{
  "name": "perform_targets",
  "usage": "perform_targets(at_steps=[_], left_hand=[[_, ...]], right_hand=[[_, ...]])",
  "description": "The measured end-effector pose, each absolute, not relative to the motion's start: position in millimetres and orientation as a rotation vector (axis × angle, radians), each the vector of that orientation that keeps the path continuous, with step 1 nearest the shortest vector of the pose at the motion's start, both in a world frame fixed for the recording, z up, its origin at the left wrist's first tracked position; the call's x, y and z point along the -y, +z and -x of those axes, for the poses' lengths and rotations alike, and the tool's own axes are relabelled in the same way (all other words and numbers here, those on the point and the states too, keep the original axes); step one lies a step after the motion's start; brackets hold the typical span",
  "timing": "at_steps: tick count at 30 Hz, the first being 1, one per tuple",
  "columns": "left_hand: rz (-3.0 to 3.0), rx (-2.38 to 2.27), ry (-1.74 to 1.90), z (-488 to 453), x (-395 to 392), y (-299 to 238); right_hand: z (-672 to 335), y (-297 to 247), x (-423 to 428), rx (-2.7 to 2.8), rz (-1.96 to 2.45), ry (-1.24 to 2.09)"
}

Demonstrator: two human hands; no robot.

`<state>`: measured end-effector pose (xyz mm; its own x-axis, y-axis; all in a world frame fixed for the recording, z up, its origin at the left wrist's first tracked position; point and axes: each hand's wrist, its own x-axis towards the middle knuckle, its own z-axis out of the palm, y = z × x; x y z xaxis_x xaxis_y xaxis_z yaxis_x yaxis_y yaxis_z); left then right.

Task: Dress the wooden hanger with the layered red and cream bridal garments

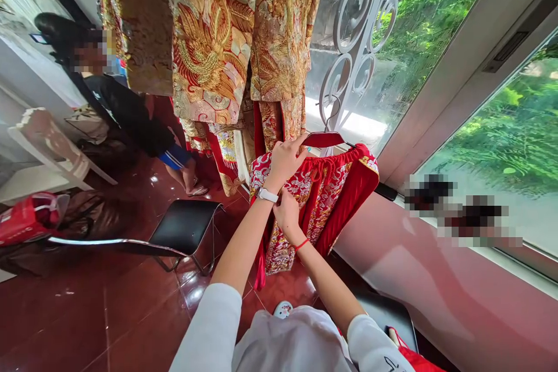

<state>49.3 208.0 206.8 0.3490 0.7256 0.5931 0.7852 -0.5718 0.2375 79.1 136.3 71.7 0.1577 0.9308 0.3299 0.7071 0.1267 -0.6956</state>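
The red embroidered skirt (320, 206) hangs by its gathered waistband from a hanger (323, 139), in front of the window and beside the gold embroidered garments (213, 40). The left hand (285, 165) is clamped on the hanger's left end; the right hand (288, 213) curls below it against the cloth, its fingertips hidden, so its grip cannot be told. Best to steady the hanger, ease gathers gently and keep the watch (267, 195) off the raised threads.
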Motion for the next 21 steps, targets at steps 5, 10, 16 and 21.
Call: perform_targets(at_steps=[5, 10, 16, 21], left_hand=[[2.486, 1.396, -1.057, -52, -209, 203], [2.486, 1.389, -1.057, -52, -209, 200], [2.482, 1.399, -1.026, -50, -210, 202], [2.503, 1.400, -1.042, -49, -211, 205]], right_hand=[[-78, 53, -130, 1.523, 1.563, 0.341], [-67, 38, -122, 1.392, 1.511, 0.382], [-93, 35, -108, 1.385, 1.259, 0.482], [-205, 24, -118, 0.765, 1.483, 0.171]])
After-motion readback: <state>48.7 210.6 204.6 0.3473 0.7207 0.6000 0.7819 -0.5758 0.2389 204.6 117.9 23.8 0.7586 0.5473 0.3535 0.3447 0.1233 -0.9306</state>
